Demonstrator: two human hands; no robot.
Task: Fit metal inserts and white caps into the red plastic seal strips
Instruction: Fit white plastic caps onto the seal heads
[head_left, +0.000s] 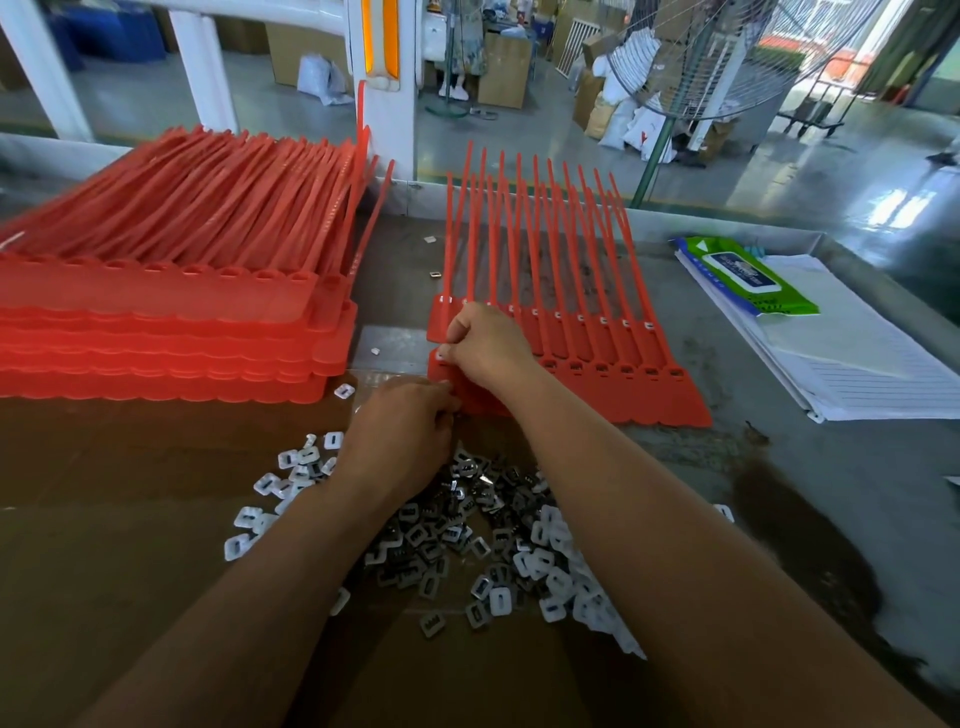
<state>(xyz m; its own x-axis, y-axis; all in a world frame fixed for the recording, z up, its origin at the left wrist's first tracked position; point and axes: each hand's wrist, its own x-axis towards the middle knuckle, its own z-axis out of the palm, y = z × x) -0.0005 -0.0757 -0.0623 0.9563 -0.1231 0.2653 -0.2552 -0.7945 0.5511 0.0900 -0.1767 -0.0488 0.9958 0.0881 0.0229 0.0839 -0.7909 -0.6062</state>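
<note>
Strips (623, 395), red, joined in sheets, flat on the tabletop (779, 467) just right of centre, tails fanned away. Two sheets there: far sheet (438, 325) with white caps (649, 326) already in its heads, near sheet (649, 400) lying over its front edge, slots toward the right end open and dark.

Right hand (488, 345) at the near sheet's left end, fingers curled, pinching a white cap (442, 355) against the first head. Left hand (405, 431) just below it, knuckles up, fingers curled at the sheet's near left corner, touching the red edge; cannot tell whether anything small sits in that grip. Forearms passing over the loose parts.

Pile of inserts (457, 519), dark metal, on cardboard (130, 519) under the wrists, ringed by loose caps (550, 535), more of them scattered to the left. One stray cap (344, 391) just beside the stack (156, 322) of more red sheets at left, several layers deep, near the hands but not touched.

Far right: wipes pack (748, 275), green and blue, on a pile of lined paper (857, 364). Beyond the tabletop edge, fan (701, 62) with a wire guard, white posts, boxes and sacks on a shop floor.
</note>
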